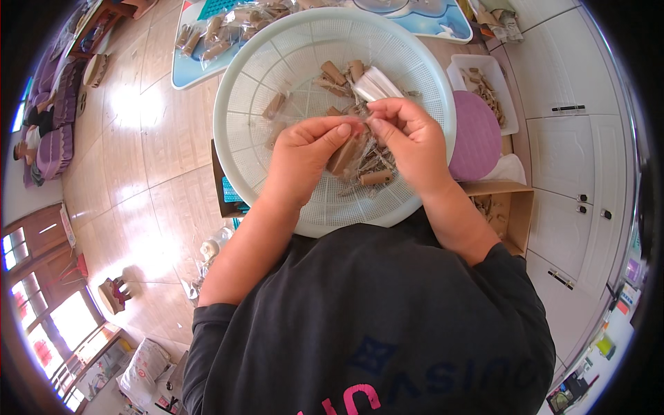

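Note:
Both hands meet above a large pale plastic mesh basket. My left hand is closed, thumb against fingers, pinching the top of a small clear plastic bag. Thumb and forefinger of my right hand grip the same bag's edge, close beside the left fingertips. A brown, tube-like piece shows through the plastic, under the hands. Down in the basket lie more brown tubes, some with thin twine-like strands, and a white stack of flat sleeves.
Beyond the basket, a blue-edged table carries bagged brown pieces. At right stand a white bin of brown pieces, a round purple stool top, an open cardboard box and white cabinets. A small stool stands left.

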Demonstrator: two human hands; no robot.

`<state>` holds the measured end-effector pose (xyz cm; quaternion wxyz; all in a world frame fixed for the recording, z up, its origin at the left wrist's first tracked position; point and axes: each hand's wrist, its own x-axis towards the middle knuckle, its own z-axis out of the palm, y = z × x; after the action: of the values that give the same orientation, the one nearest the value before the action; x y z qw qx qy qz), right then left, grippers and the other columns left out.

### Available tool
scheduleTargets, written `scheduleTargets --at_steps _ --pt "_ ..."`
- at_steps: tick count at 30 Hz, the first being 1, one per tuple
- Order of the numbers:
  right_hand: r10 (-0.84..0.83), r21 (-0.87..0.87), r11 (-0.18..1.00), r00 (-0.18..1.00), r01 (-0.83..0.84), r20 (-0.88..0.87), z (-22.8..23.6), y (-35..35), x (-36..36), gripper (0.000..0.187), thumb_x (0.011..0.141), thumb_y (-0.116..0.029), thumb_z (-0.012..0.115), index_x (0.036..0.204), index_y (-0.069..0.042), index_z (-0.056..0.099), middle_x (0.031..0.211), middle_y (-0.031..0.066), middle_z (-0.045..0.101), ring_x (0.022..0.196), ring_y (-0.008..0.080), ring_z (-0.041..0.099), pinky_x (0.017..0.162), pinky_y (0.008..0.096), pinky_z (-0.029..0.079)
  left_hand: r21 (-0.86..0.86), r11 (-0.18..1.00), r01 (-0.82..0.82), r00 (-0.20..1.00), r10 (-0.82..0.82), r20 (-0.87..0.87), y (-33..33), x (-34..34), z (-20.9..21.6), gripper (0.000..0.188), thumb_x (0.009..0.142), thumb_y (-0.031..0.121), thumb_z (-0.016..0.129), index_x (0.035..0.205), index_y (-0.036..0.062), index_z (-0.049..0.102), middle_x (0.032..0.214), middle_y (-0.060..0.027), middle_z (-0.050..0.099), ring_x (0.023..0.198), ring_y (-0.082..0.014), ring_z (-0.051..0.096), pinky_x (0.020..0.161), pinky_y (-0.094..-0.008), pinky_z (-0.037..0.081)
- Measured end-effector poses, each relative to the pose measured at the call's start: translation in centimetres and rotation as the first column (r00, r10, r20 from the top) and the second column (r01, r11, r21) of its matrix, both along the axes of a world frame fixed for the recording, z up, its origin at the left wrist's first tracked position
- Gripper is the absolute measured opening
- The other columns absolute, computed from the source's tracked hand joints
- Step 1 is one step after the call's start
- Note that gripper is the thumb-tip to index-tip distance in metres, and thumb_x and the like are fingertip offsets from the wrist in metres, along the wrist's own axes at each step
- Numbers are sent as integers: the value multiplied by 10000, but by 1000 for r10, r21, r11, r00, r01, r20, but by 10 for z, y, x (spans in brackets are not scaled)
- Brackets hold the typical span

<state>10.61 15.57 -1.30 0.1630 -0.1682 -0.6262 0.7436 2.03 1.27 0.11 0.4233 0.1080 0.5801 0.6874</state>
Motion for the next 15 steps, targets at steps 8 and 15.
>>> scheduleTargets --at_steps 8,15 --pt "13 755 607 947 248 -321 14 -7 -12 111 672 -64 700 763 -55 638 791 47 548 706 223 522 649 312 414 -10 998 -64 998 64 16 0 9 0 217 882 148 543 1033 7 612 854 -7 621 727 -50 542 631 -188 430" --pt "30 820 541 970 186 -240 4 -2 -19 111 716 -101 672 715 -33 585 719 57 544 692 210 523 637 311 414 -72 997 -36 981 22 -191 1 19 -7 203 876 114 549 1021 -12 614 868 -21 628 780 -56 544 682 -188 439"
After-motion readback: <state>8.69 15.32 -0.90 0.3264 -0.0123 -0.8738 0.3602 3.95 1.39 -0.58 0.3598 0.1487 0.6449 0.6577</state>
